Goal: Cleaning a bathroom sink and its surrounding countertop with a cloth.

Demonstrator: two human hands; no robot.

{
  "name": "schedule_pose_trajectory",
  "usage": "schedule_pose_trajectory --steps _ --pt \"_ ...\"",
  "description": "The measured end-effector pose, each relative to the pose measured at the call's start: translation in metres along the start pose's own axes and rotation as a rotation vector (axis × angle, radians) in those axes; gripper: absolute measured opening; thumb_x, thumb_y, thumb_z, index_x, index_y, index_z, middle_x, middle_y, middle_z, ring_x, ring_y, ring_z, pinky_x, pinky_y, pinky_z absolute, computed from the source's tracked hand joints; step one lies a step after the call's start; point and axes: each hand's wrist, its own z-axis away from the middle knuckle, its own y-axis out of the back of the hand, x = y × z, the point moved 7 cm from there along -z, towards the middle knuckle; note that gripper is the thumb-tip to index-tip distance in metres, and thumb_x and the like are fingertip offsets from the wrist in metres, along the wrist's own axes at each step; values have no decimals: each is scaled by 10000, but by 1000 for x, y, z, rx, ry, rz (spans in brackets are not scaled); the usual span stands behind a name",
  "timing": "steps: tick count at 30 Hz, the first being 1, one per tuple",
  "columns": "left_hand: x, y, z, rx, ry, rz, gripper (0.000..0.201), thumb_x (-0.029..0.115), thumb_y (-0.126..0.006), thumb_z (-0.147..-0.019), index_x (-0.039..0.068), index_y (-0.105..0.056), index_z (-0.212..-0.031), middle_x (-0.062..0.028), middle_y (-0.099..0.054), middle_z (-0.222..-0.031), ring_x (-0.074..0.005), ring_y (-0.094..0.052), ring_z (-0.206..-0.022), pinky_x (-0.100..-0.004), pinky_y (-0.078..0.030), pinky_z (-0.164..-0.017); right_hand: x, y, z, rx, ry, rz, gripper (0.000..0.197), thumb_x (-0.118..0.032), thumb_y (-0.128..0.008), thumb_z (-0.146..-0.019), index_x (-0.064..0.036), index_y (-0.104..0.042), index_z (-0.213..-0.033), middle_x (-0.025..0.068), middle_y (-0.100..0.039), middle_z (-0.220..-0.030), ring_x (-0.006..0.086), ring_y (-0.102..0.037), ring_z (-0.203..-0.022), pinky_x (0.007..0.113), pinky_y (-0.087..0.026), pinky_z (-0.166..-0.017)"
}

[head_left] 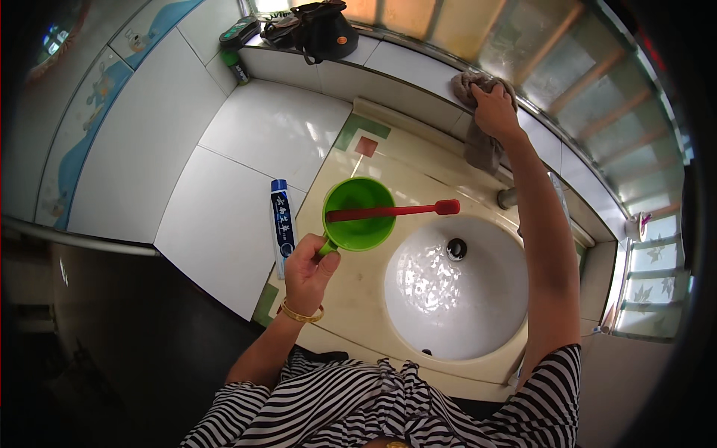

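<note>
My left hand (308, 272) is closed round the handle of a green cup (360, 237), held over the counter left of the basin. A red toothbrush (418, 210) lies in the cup, its head sticking out over the rim to the right. Stretched far to the right, my right hand (494, 112) grips a grey-brown cloth (484, 149) on the tiled ledge below the window. Part of the cloth hangs down over the ledge's edge. A blue and white toothpaste tube (281, 224) lies on the counter just left of the cup.
The white basin (403, 299) is sunk in a cream counter (336, 299), with a metal tap (508, 198) behind it, partly hidden by my right arm. A black bag (325, 33) and a green bottle (234, 66) stand at the back left.
</note>
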Motion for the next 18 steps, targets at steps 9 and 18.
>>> schedule_pose_trajectory --steps 9,18 --pt "-7 23 10 102 80 17 149 137 -558 -863 -2 -540 -916 -6 -497 -697 -68 -438 -617 -199 -366 -569 -192 -11 -29 235 246 -168 487 -233 -497 -822 -288 -394 -1296 181 -343 -1313 307 -283 -1261 486 -205 -1023" --pt "-9 35 9 162 105 -12 133 143 -551 -868 13 -526 -860 -12 -507 -710 -59 -433 -587 -188 -353 -543 -119 -23 27 536 281 -19 482 -140 -456 -806 -270 -427 -1269 104 -413 -1219 252 -361 -1185 402 -230 -1031"
